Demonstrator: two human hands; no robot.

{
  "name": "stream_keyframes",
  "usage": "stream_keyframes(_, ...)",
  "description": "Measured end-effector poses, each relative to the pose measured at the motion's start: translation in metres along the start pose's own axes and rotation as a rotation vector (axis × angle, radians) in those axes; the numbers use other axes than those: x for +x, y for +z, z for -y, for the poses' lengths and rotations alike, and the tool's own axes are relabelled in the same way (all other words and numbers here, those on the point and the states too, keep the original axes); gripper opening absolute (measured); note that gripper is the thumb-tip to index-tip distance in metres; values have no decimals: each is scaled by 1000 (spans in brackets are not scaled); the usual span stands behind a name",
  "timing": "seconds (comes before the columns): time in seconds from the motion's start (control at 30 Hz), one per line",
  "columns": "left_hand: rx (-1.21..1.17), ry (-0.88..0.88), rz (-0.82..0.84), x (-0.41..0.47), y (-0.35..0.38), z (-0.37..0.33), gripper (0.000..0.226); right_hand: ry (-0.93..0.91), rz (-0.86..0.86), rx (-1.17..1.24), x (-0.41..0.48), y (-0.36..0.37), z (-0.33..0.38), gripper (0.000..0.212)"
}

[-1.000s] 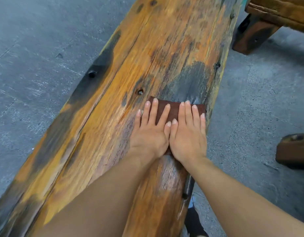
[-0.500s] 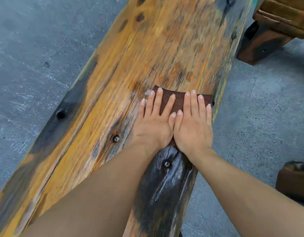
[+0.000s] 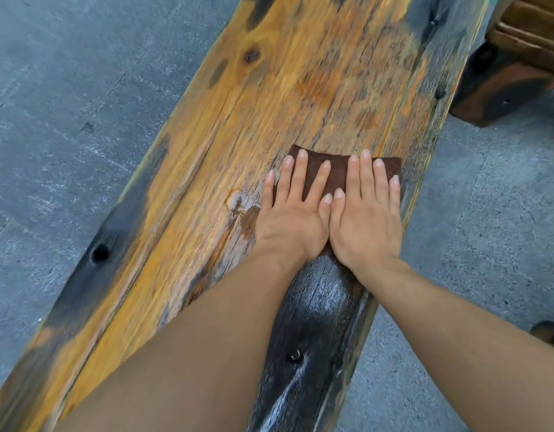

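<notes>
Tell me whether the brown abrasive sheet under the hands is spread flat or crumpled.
Spread flat: the brown abrasive sheet lies smooth on the worn orange wooden plank, pressed by the left hand and right hand.

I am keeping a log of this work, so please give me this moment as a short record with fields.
Work: hand sanding, it seems
Surface: worn wooden plank, orange with dark patches
Tool: brown sanding sheet, flat near the plank's right edge
Left hand: flat, fingers straight, presses the sheet
Right hand: flat beside it, thumbs touching, presses the sheet
Around: grey concrete floor
</notes>
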State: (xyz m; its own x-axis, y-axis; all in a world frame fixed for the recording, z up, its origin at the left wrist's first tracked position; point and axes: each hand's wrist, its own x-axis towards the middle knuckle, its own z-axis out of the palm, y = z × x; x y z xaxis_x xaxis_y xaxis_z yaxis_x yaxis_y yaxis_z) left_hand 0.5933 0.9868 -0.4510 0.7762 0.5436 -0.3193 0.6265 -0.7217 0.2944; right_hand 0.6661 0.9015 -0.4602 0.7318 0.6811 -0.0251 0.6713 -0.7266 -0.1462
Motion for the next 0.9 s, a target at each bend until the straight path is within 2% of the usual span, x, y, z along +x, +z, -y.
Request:
stream_keyframes(0.27, 31, -16, 27, -33, -1, 27, 47, 32, 68, 27, -32, -2, 32, 57)
stream_keyframes(0.4, 3, -65, 30, -62, 0, 54, 46, -17, 93, 33, -54, 0, 58, 57)
stream_keyframes(0.9, -96, -270, 70, -236, 29, 127, 49, -175, 207, 17, -201, 9, 149, 56)
